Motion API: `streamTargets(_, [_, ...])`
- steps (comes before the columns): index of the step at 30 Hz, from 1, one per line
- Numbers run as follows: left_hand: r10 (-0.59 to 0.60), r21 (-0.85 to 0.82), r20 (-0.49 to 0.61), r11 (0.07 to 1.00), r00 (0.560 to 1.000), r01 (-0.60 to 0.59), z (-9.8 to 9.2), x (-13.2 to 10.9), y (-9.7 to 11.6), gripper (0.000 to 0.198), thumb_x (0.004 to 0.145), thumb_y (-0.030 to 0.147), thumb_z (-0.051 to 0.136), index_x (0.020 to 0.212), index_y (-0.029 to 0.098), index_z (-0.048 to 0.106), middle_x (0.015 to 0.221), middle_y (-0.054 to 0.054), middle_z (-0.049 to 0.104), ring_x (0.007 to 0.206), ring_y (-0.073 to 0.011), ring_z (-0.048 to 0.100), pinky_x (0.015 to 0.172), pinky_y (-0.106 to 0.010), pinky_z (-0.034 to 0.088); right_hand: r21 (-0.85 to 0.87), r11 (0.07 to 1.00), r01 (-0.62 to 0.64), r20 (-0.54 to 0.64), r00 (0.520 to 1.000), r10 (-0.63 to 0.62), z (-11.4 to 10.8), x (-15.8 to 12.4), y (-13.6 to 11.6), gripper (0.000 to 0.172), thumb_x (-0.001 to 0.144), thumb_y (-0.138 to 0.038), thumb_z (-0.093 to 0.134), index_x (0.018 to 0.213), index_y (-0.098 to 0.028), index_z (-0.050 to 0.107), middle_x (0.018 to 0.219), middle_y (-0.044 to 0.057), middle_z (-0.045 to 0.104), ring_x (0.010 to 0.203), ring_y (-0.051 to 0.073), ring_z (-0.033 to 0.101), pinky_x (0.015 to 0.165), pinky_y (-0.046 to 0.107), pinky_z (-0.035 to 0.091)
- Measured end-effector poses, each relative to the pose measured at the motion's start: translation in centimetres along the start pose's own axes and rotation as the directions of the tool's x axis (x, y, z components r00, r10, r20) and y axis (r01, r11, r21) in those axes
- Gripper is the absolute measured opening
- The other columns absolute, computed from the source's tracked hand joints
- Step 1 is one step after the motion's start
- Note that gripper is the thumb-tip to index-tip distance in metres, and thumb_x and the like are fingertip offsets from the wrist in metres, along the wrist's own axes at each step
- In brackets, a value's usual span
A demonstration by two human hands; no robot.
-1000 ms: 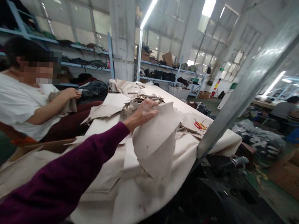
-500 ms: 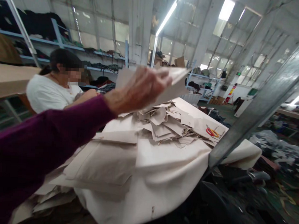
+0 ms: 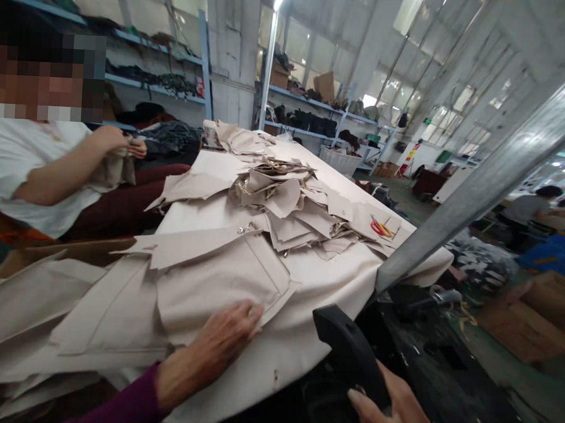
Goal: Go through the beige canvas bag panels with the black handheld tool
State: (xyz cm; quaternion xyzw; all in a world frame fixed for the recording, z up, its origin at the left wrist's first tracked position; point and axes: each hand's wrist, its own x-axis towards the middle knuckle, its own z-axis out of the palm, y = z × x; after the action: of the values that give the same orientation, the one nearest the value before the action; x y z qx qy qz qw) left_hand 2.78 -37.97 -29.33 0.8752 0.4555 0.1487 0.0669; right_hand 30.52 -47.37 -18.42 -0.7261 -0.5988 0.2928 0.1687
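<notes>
My left hand [image 3: 219,344], in a purple sleeve, rests near the front edge of the table on a beige fabric piece [image 3: 222,278], fingers pressed down on its lower edge. My right hand [image 3: 395,413] is at the bottom right, fingers wrapped round a black handle [image 3: 346,347] of a dark machine. A heap of small beige cut pieces [image 3: 287,202] lies in the middle of the cloth-covered table [image 3: 316,283]. Red-handled scissors [image 3: 380,228] lie at the heap's right side.
A person in a white shirt [image 3: 24,160] sits at the left holding fabric. A slanted metal post [image 3: 473,183] crosses the right side. More beige pieces [image 3: 45,313] are stacked at the left. Shelves [image 3: 307,105] with goods and cardboard boxes [image 3: 537,313] stand behind and right.
My left hand came down from the raised piece to the fabric at the table's front edge. My right hand and the black handle have come into view.
</notes>
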Motion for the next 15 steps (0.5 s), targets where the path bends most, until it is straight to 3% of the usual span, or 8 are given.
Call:
streamTargets(4, [0.006,-0.086,-0.128,0.996,0.992,-0.017,-0.5,0.3,-4.5,0.033,0.089,0.026,0.039,0.113,0.017,0.059,0.126,-0.014,0.052,0.115,-0.0249,0.05,0.095,-0.04,0.044,0.047,0.999,0.017,0.212,0.977,-0.026,1.4,1.7,-3.5,0.03,0.081,-0.04,0.051,0.095,-0.014,0.056,0.067,0.0,0.057,0.052,0.014,0.054,0.051,0.023,0.045])
streamTargets(8, [-0.049,-0.04,-0.157,0.998,0.986,0.043,1.4,-0.1,-7.1,0.036,0.087,0.029,0.043,0.117,0.018,0.058,0.132,-0.015,0.049,0.121,-0.028,0.046,0.099,-0.046,0.039,0.008,0.995,0.096,0.231,0.968,-0.095,2.4,3.5,-5.4,0.023,0.084,-0.033,0.05,0.098,-0.015,0.056,0.076,0.002,0.06,0.062,0.014,0.058,0.059,0.023,0.048])
streamTargets(12, [-0.084,0.005,-0.158,0.996,0.984,0.086,2.8,-0.3,-7.1,0.039,0.086,0.03,0.045,0.123,0.021,0.054,0.136,-0.012,0.045,0.125,-0.0277,0.041,0.102,-0.047,0.034,-0.146,0.962,0.232,0.2,0.959,-0.201,4.1,4.9,-3.9,0.026,0.082,-0.031,0.055,0.106,-0.019,0.059,0.093,0.006,0.064,0.077,0.019,0.061,0.069,0.026,0.051])
streamTargets(15, [-0.082,0.018,-0.165,0.996,0.983,0.086,3.1,-0.2,-7.2,0.04,0.087,0.031,0.045,0.125,0.022,0.053,0.136,-0.01,0.045,0.125,-0.0266,0.041,0.102,-0.045,0.035,-0.386,0.792,0.473,0.174,0.881,-0.441,5.9,6.0,-1.8,0.025,0.082,-0.021,0.055,0.106,-0.023,0.063,0.113,0.009,0.06,0.093,0.024,0.059,0.081,0.031,0.05])
